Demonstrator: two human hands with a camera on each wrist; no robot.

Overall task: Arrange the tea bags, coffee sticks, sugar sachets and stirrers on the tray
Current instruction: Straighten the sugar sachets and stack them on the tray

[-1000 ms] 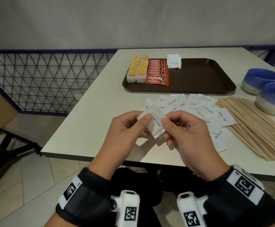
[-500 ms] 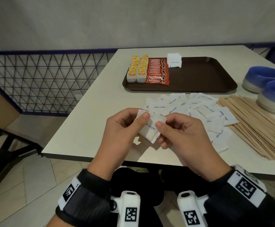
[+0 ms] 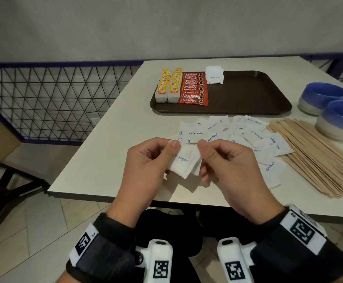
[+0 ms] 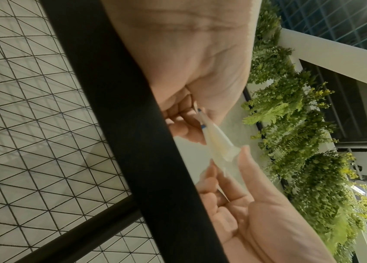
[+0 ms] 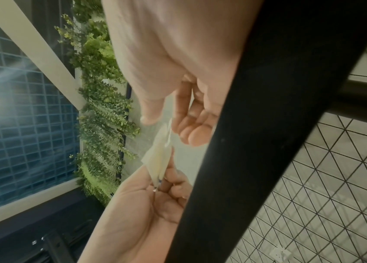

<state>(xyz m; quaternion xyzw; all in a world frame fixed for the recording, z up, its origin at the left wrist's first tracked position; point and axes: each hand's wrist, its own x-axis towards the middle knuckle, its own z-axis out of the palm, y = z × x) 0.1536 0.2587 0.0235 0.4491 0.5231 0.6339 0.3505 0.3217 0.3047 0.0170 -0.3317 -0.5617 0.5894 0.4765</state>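
Both hands hold a small stack of white sugar sachets [image 3: 184,163] above the table's near edge. My left hand [image 3: 152,158] pinches the stack's left side, thumb on top. My right hand [image 3: 223,160] pinches its right side. From below, the stack [image 4: 217,142] shows edge-on between the fingers, as it does in the right wrist view [image 5: 159,158]. Loose sugar sachets [image 3: 238,133] lie spread on the table. The brown tray [image 3: 248,92] holds tea bags [image 3: 168,86], red coffee sticks [image 3: 193,88] and a sugar sachet pile [image 3: 214,75]. Wooden stirrers [image 3: 313,158] lie at the right.
Two blue-and-white bowls [image 3: 330,107] stand at the table's right edge, beyond the stirrers. A black wire mesh fence [image 3: 54,103] runs left of the table. The tray's right half is bare brown surface.
The sachet stack has been turned and squared between both hands, and the thumbs have shifted toward its top corners. The hands stay over the near table edge.
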